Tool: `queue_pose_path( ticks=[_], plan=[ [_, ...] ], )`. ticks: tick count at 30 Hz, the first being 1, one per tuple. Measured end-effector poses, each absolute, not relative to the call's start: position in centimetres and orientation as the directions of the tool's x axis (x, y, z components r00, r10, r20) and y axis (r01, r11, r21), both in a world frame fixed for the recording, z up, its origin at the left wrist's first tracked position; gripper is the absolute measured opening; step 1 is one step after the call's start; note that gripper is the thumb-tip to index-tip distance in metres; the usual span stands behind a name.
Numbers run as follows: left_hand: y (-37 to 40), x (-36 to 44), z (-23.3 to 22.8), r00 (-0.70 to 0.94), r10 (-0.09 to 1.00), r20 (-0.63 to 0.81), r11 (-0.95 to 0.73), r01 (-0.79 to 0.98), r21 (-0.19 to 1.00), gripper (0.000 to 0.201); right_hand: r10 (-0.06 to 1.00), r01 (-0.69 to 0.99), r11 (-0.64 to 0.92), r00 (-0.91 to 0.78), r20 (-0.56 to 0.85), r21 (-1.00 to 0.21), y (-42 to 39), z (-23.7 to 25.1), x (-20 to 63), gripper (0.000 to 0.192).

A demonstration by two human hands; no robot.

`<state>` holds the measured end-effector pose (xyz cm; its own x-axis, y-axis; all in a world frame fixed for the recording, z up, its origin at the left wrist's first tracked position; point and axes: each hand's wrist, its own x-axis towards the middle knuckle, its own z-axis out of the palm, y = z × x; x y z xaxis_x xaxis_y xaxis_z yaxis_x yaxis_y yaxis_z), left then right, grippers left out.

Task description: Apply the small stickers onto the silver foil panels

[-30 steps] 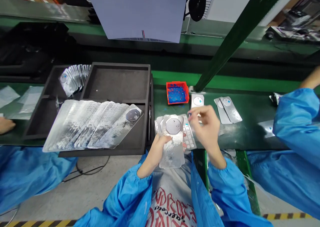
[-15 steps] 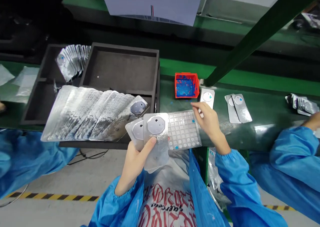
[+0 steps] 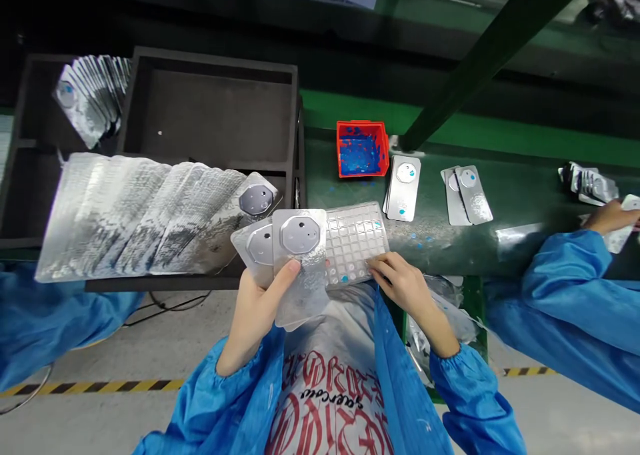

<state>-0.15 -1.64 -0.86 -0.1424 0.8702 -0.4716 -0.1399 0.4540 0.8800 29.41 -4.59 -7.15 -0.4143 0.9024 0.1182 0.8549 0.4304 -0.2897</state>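
Observation:
My left hand (image 3: pixel 257 311) grips a few flat silver metal plates (image 3: pixel 307 295), fanned slightly, with the thumb pressed on the front one. Each visible plate has an octagonal recess with a small dark hole near its upper end. Just right of them lies a clear gridded sheet (image 3: pixel 353 231) with rows of small round pieces along its near side and a few blue dots. At the sheet's near right corner, my right hand (image 3: pixel 404 285) has its thumb and fingertips pinched together. Whatever lies between those fingertips is too small to make out.
A long fanned row of silver plates (image 3: pixel 130 221) rests across a black tray (image 3: pixel 215 118) on the left. Behind the sheet stands a red bin (image 3: pixel 363 149) with blue bits. Plates with blue dots (image 3: pixel 404 188) lie to the right. A co-worker's hand (image 3: pixel 607 218) is far right.
My right hand has moved down from above the sheet's far right corner to its near right corner. My left hand still holds the plates. The view has tilted down.

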Motion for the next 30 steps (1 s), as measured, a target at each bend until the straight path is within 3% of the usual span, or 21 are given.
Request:
queue_pose_path(
  ticks=[5, 11, 13, 16, 18, 21, 30],
  plan=[
    [-1.7, -0.1, -0.7, -0.153, 0.852, -0.501, 0.479, -0.160, 0.863, 0.071, 0.912, 0.876, 0.403, -0.407, 0.041, -0.265, -4.1, -7.0, 28.7, 0.018],
    [-1.8, 0.3, -0.7, -0.181, 0.846, -0.502, 0.480, -0.152, 0.864, 0.075, 0.938, 0.865, 0.335, -0.344, 0.045, -0.375, -3.9, -5.9, 27.8, 0.018],
    [-1.8, 0.9, -0.4, -0.158, 0.869, -0.468, 0.456, -0.109, 0.883, 0.071, 0.961, 0.825, 0.272, -0.262, 0.092, -0.495, -3.9, -5.0, 27.2, 0.016],
    [-1.4, 2.5, 0.1, -0.097, 0.914, -0.395, 0.393, -0.038, 0.919, 0.059, 0.997, 0.509, 0.066, -0.012, 0.070, -0.858, -3.4, -3.0, 26.0, 0.017],
    [-1.0, 3.7, 0.4, -0.071, 0.944, -0.321, 0.322, -0.001, 0.947, 0.047, 0.992, 0.174, -0.064, 0.117, -0.044, -0.983, -2.6, -1.6, 25.1, 0.025],
    [-0.2, 5.2, 0.5, -0.088, 0.971, -0.223, 0.226, 0.021, 0.974, 0.037, 0.973, -0.070, -0.116, 0.192, -0.127, -0.991, -1.0, 0.0, 23.7, 0.035],
    [0.3, 6.0, -0.2, -0.122, 0.986, -0.112, 0.123, 0.087, 0.989, 0.031, 0.964, -0.196, -0.099, 0.226, -0.143, -0.976, 1.3, 1.2, 21.7, 0.039]
  ],
)
